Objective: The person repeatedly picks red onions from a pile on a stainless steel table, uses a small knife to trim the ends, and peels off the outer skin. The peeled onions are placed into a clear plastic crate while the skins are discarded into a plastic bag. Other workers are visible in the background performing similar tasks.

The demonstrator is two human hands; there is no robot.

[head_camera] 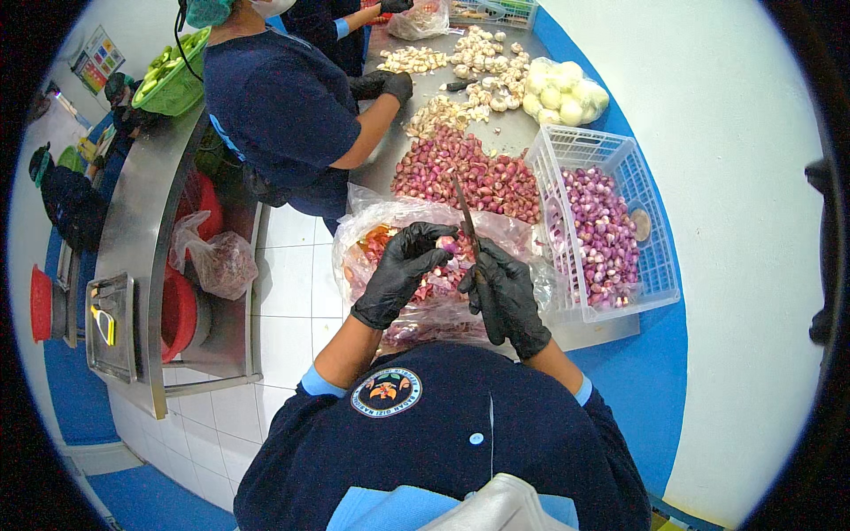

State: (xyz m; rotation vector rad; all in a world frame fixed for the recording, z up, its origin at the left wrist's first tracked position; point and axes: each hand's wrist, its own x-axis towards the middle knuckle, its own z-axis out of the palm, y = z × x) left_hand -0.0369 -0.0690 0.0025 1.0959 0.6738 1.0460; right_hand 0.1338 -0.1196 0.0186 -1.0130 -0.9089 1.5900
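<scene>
My left hand [406, 269], in a black glove, pinches a shallot [449, 244] between thumb and fingers. Gloved in black too, my right hand [510, 292] grips a knife [466, 211] by its dark handle, the blade pointing up and away from me beside the shallot. Below both hands spreads a clear plastic bag [352, 259] holding papery shallot skins [431, 289]. A heap of unpeeled shallots [465, 169] lies on the metal table just beyond. To the right, a white plastic crate [564, 219] holds many purple peeled shallots [601, 239].
Farther along the table are garlic bulbs [481, 56], loose cloves [435, 116] and a bag of peeled onions [563, 93]. At my left front stands a co-worker [279, 113] with black gloves. A steel counter [143, 192] on the left bears a metal tray [111, 325] and a green basket [169, 86].
</scene>
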